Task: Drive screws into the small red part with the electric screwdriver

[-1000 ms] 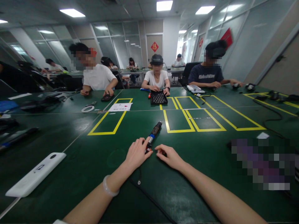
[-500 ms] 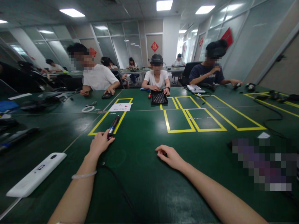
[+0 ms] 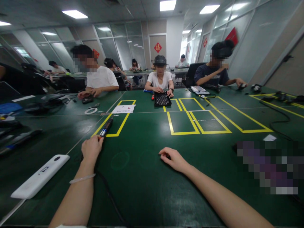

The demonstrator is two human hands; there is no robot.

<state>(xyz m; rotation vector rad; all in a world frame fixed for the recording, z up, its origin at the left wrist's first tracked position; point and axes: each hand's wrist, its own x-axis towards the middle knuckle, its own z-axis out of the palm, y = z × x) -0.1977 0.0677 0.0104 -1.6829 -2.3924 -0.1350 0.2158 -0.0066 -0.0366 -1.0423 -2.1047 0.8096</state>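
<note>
My left hand (image 3: 91,148) is closed around the rear part of a slim black electric screwdriver (image 3: 105,128) with a blue and silver band. Its front end points away from me, over the left yellow outline; the grip is partly hidden under my fingers. A black cable (image 3: 109,193) runs on the table beside my left forearm. My right hand (image 3: 174,160) rests on the green table (image 3: 147,186) with its fingers loosely bent and apart, holding nothing.
A white power strip (image 3: 41,177) lies left of my left arm. Yellow tape outlines (image 3: 185,133) mark the table, and a paper sheet (image 3: 123,109) lies ahead. Across the table a person handles a black tray (image 3: 162,100). A blurred-out object (image 3: 266,167) lies at right.
My left hand has moved left and slightly back, swinging the screwdriver leftward with it. The black cable has shifted too. My right hand has stayed in place.
</note>
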